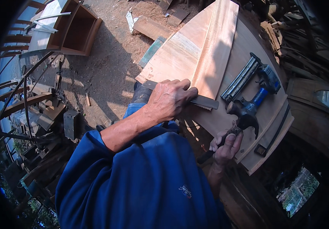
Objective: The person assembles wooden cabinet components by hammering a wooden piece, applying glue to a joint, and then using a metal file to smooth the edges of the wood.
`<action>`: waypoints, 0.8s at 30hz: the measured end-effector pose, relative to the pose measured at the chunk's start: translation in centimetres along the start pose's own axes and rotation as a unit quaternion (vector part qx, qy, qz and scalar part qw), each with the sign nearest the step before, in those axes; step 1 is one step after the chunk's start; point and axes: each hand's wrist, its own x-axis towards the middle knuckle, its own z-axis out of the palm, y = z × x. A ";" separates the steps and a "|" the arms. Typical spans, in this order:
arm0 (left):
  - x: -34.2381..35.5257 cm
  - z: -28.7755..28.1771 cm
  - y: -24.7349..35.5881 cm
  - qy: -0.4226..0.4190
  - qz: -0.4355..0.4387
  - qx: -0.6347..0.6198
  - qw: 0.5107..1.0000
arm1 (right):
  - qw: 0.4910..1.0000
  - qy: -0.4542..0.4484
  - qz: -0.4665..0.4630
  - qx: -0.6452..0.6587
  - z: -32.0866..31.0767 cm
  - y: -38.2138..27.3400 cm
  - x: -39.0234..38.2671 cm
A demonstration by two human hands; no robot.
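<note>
My left hand (170, 97) is closed round a flat, narrow grey-brown strip (206, 102). Its ends stick out on both sides of my fist, above the near edge of a wooden panel (179, 57); whether it is wood or metal I cannot tell. To the right, my right hand (227, 147) grips a claw hammer (247, 121) by its dark handle, close below the head. The hammer head is over the panel. Just beyond it lies a blue and silver nail gun (262, 86).
A long pale board (220, 45) lies along the panel. Another wooden strip and a dark bar (277, 131) are near its right edge. A wooden cabinet (78, 28) stands at the far left. Scrap timber (50, 110) is heaped at left; more lies at the upper right.
</note>
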 end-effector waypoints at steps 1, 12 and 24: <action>0.0 0.0 -0.1 0.005 0.000 -0.001 1.000 | 0.996 0.042 -0.005 0.085 -0.2 -0.5 0.1; 0.0 0.2 -0.1 0.012 0.019 0.008 1.000 | 0.989 0.066 -0.024 0.128 0.4 0.1 -0.5; -1.2 1.5 -0.4 -0.001 0.047 0.066 0.997 | 0.961 -0.107 -0.130 -0.221 1.2 4.0 -0.4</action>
